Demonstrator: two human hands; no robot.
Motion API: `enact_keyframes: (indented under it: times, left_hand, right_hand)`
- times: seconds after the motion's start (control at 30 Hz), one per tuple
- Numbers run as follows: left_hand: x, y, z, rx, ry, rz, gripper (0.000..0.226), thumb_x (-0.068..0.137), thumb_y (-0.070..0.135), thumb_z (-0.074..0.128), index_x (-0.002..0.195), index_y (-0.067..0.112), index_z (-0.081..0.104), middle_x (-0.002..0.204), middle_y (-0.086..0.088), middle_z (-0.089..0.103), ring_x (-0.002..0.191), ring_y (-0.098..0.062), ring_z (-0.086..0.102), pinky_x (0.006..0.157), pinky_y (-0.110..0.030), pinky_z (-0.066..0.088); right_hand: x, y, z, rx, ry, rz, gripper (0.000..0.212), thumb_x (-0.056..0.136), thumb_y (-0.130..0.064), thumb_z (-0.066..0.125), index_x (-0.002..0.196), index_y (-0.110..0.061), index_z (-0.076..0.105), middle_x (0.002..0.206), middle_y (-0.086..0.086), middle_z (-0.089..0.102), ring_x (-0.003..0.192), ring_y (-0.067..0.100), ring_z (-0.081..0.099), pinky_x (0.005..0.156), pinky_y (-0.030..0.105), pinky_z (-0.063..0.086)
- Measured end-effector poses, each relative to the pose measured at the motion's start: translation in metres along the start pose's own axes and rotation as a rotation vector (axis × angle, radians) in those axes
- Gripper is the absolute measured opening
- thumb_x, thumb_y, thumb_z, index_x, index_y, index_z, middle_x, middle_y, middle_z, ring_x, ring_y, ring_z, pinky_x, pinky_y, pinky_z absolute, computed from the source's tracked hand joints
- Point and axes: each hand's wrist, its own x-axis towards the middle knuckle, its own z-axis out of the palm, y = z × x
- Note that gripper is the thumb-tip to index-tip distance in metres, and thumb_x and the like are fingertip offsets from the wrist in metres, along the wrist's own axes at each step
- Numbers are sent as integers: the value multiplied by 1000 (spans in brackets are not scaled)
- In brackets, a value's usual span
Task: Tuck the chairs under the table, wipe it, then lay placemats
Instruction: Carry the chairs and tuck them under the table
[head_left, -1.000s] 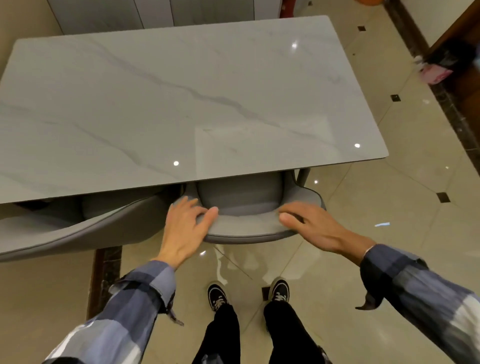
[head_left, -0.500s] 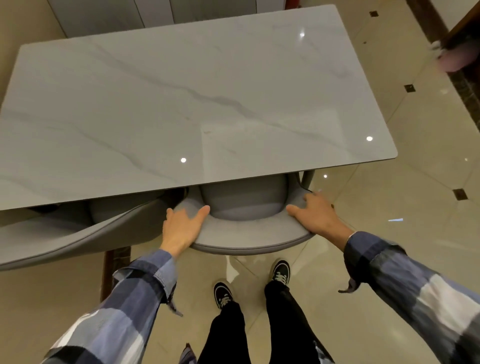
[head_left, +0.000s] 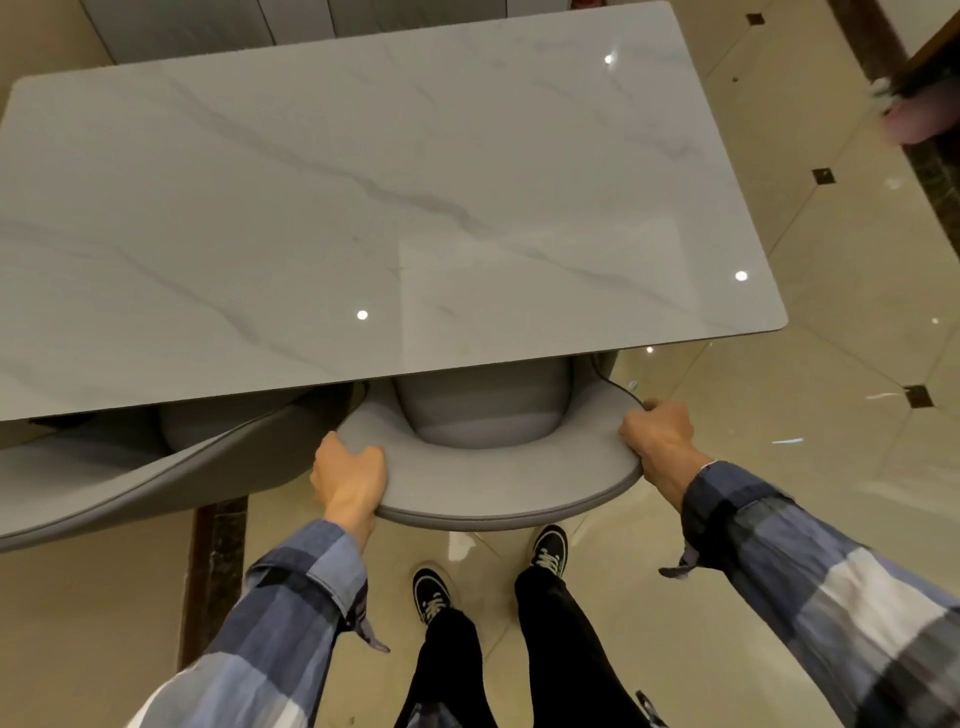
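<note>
Apparently both hands, left hand (head_left: 350, 475) and right hand (head_left: 658, 435), grip the chair (head_left: 493, 483).

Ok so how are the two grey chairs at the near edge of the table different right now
The chair in the middle is gripped on its curved back by the left hand and the right hand; the chair on the left is untouched. The middle chair shows its whole back; the left chair is cut off by the picture's edge. Both are grey, padded, with their seats partly under the marble table.
</note>
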Motion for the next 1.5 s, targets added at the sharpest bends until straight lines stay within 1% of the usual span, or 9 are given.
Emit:
enact_keyframes:
  times: [0.33, 0.43, 0.53, 0.67, 0.9, 1.07, 1.17, 1.3, 1.5]
  left_hand:
    - [1, 2, 5, 92, -173, 158, 69, 88, 55, 58, 143, 14, 46, 149, -17, 37, 131, -38, 41, 111, -51, 37]
    - [-21, 0, -3, 290, -229, 449, 80, 88, 75, 40, 146, 21, 46, 163, -9, 17, 151, -30, 4, 122, -52, 7]
    - [-34, -6, -13, 455, -311, 719, 105, 65, 99, 17, 135, 32, 57, 157, 4, 34, 151, -19, 4, 118, -54, -8]
    - [-22, -15, -18, 653, -372, 983, 114, 51, 105, 30, 137, 33, 52, 153, 7, 40, 150, -17, 10, 120, -56, -4]
    - [-14, -10, -13, 676, -333, 1008, 116, 43, 106, 31, 130, 34, 58, 144, 11, 50, 147, -17, 20, 120, -50, -3]
    - [-19, -4, -24, 718, -437, 942, 119, 43, 103, 36, 137, 31, 50, 146, 9, 46, 147, -17, 21, 122, -48, 0]
    - [-18, -1, -45, 705, -455, 916, 107, 61, 88, 56, 147, 27, 40, 156, 2, 33, 150, -19, 14, 122, -41, 2]
    - [12, -26, -123, 667, -90, 997, 97, 77, 87, 37, 150, 24, 36, 160, -1, 28, 151, -15, 11, 122, -38, -5]
    - [100, -82, -277, 744, -24, 863, 117, 63, 99, 30, 152, 22, 32, 160, -3, 29, 150, -17, 14, 123, -40, 1]
  right_hand:
    - [-17, -19, -13, -476, -70, -314, 39, 94, -25, 55, 124, 0, 57, 122, 20, 57, 107, 35, 55, 90, 41, 48]
    - [-43, -13, -14, -568, -73, -509, 60, 92, -51, 53, 135, -9, 55, 141, 14, 47, 130, 33, 43, 107, 44, 37]
    - [-65, -5, -18, -664, -121, -664, 67, 87, -74, 31, 112, -24, 68, 126, 1, 60, 126, 26, 47, 105, 50, 36]
    - [-87, 14, -22, -668, -116, -849, 65, 88, -70, 22, 113, -32, 68, 126, -13, 62, 136, 17, 40, 118, 54, 11]
    - [-78, 13, -10, -505, 30, -929, 53, 95, -46, 25, 85, -26, 72, 95, -8, 73, 105, 17, 63, 113, 52, 26]
    - [-89, 0, -8, -563, -38, -897, 52, 96, -49, 17, 68, -30, 55, 73, -13, 59, 71, 2, 52, 106, 48, 33]
    - [-114, -24, 6, -618, -106, -852, 57, 96, -53, 18, 84, -23, 65, 85, -3, 67, 75, 9, 58, 96, 42, 42]
    - [-174, -51, 52, -627, -263, -938, 46, 99, -46, 43, 133, -17, 53, 128, 4, 57, 113, 22, 56, 98, 38, 44]
    - [-289, -87, 169, -564, -420, -1069, 54, 97, -47, 49, 141, -17, 42, 139, 4, 47, 121, 21, 50, 99, 33, 44]
